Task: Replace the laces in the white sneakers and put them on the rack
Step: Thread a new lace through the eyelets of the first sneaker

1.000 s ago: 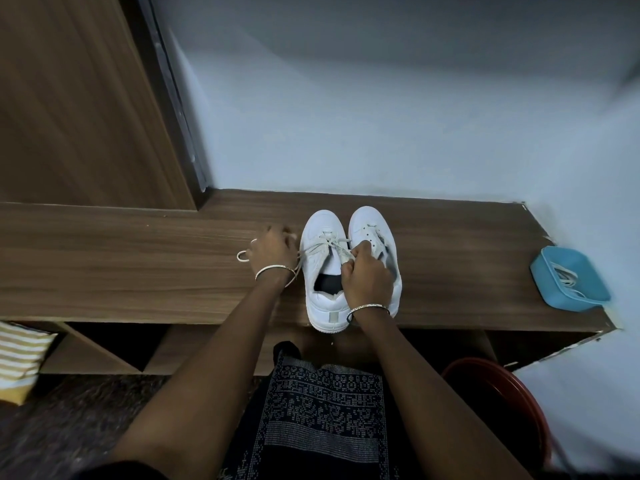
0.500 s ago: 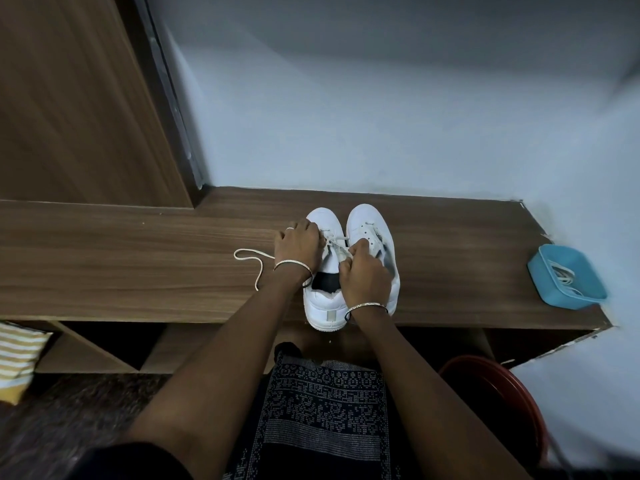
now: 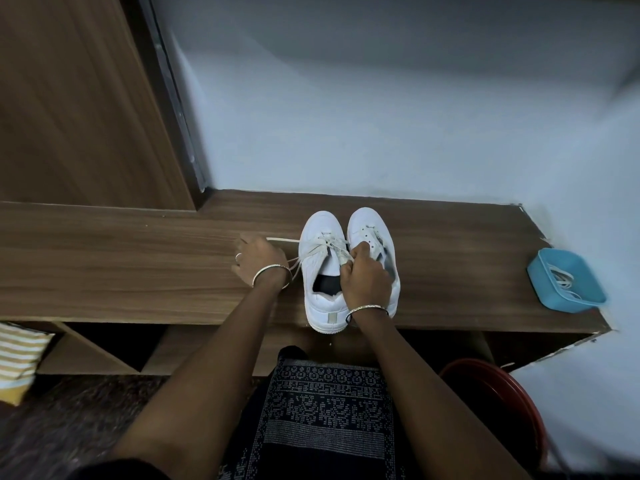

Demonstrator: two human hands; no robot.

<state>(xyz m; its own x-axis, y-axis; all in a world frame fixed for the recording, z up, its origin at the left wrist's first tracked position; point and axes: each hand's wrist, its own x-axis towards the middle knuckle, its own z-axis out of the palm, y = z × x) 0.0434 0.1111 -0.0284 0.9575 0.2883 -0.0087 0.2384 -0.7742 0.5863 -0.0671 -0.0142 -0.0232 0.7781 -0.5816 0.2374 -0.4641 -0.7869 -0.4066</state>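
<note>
Squarely in the middle stand two white sneakers, touching side by side on the wood-grain top of the rack, toes toward the far wall and heels at the near edge. The left sneaker is smooth and round-toed, with a dark insole showing in its opening and a small grey tab on the heel. One flat, off-white lace crisscrosses its far eyelets. The right sneaker is partly hidden behind the right hand, and its eyelets show as small dark dots.

Two hands are at the shoes, each wrist wearing one thin metal bangle. The left hand, with one ring on a finger, lies just left of the left sneaker. Its fingers are curled round the lace, which is drawn out sideways from the shoe in two strands. The right hand is closed too, thumb and fingers pinching the lace at that sneaker's right eyelet row.

Well to the right, near the rack's end, sits one blue plastic tray, rectangular with rounded corners. It holds a tangle of loose white laces too jumbled to count. One round red tub stands on the floor at the near right. One yellow-and-white striped cloth shows at the left edge. One brown wooden panel rises at the far left beside the pale wall.
</note>
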